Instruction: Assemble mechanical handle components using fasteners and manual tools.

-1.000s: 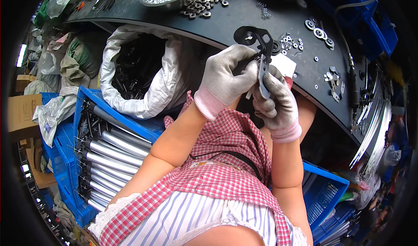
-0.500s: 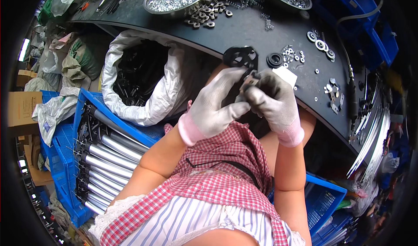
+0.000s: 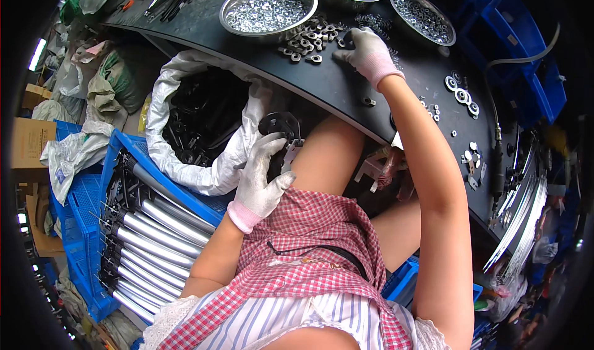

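Observation:
My left hand point(image 3: 263, 177), in a white glove, grips a black metal bracket point(image 3: 279, 129) with a silvery piece on it, held low over my lap beside my knee. My right hand point(image 3: 366, 50), also gloved, reaches far out onto the black worktable point(image 3: 346, 96). Its fingers rest on a scatter of small metal nuts point(image 3: 309, 40) near the steel bowls. Whether it pinches one I cannot make out.
Three steel bowls point(image 3: 267, 6) of small silvery parts stand along the table's far side. Washers point(image 3: 461, 93) lie to the right. A white sack point(image 3: 204, 121) of black parts sits at my left. A blue crate point(image 3: 130, 226) holds silver tubes. Blue bins point(image 3: 526, 59) are far right.
Both hands were together on the bracket at the table's edge. Now my right hand has let go and reached out to the nuts, while my left lowered the bracket toward my lap.

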Action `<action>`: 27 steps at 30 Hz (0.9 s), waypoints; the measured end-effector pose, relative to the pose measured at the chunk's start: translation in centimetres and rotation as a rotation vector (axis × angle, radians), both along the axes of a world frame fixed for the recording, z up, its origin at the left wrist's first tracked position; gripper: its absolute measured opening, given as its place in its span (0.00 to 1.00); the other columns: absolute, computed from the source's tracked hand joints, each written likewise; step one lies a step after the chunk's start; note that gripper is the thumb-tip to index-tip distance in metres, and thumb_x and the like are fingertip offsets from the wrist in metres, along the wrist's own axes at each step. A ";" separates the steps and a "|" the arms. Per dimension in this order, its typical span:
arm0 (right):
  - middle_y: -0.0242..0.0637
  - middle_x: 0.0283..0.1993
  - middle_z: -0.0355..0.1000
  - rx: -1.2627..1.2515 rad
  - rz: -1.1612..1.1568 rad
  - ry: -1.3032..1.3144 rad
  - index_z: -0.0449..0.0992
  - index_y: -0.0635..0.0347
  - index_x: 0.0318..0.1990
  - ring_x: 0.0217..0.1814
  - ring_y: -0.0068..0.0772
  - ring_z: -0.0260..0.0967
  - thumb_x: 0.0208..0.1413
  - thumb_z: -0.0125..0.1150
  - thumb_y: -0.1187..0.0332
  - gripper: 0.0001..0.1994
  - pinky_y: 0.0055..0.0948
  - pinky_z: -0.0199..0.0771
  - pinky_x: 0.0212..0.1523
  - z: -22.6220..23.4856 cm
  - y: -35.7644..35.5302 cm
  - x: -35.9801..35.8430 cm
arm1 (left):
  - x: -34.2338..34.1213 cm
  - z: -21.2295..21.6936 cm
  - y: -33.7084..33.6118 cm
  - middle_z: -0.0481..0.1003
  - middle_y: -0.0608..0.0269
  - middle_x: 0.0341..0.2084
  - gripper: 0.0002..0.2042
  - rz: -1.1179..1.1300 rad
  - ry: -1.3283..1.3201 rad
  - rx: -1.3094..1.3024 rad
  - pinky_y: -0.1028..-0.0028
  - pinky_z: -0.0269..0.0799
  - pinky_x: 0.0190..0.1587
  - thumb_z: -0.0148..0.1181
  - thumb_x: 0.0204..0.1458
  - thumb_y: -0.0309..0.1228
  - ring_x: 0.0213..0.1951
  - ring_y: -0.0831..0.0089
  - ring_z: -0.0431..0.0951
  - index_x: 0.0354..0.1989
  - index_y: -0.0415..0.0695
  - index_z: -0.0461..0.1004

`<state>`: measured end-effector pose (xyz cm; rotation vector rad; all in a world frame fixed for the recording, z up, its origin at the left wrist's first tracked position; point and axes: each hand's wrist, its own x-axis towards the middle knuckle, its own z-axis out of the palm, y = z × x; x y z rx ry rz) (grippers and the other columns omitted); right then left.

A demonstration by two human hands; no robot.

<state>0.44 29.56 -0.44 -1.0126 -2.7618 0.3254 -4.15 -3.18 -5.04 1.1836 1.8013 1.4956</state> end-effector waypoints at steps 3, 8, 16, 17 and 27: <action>0.54 0.49 0.72 -0.031 0.028 0.064 0.76 0.64 0.47 0.53 0.49 0.70 0.47 0.70 0.56 0.24 0.39 0.69 0.55 -0.6 1.4 0.6 | -0.4 0.5 0.1 0.67 0.49 0.52 0.28 0.013 0.167 0.057 0.63 0.67 0.56 0.64 0.51 0.44 0.54 0.57 0.70 0.55 0.38 0.65; 0.50 0.44 0.73 -0.151 0.227 0.182 0.75 0.62 0.44 0.48 0.48 0.72 0.50 0.67 0.63 0.17 0.39 0.71 0.51 1.6 -0.4 5.8 | -1.0 -0.9 -0.3 0.67 0.49 0.51 0.28 0.112 0.271 0.069 0.62 0.67 0.56 0.63 0.51 0.45 0.53 0.55 0.70 0.54 0.38 0.66; 0.50 0.44 0.71 -0.244 0.023 -0.099 0.73 0.61 0.42 0.42 0.53 0.73 0.50 0.65 0.66 0.14 0.42 0.72 0.47 1.6 -4.1 7.9 | -0.2 -0.2 2.3 0.68 0.49 0.53 0.29 -0.096 0.398 0.038 0.64 0.67 0.58 0.66 0.45 0.29 0.56 0.54 0.70 0.57 0.41 0.63; 0.50 0.44 0.70 -0.110 -0.056 -0.168 0.73 0.60 0.43 0.46 0.53 0.71 0.49 0.65 0.67 0.15 0.41 0.71 0.49 1.7 -4.2 7.7 | -0.3 -0.1 2.3 0.68 0.49 0.53 0.29 -0.089 0.398 0.037 0.64 0.67 0.58 0.66 0.45 0.29 0.56 0.54 0.70 0.57 0.41 0.63; 0.41 0.37 0.72 -0.313 0.446 0.186 0.76 0.59 0.40 0.41 0.42 0.70 0.50 0.62 0.74 0.09 0.34 0.70 0.45 2.5 -3.6 10.6 | -0.2 1.3 3.6 0.69 0.49 0.54 0.34 -0.168 0.535 0.103 0.63 0.73 0.53 0.66 0.44 0.26 0.54 0.51 0.73 0.62 0.41 0.58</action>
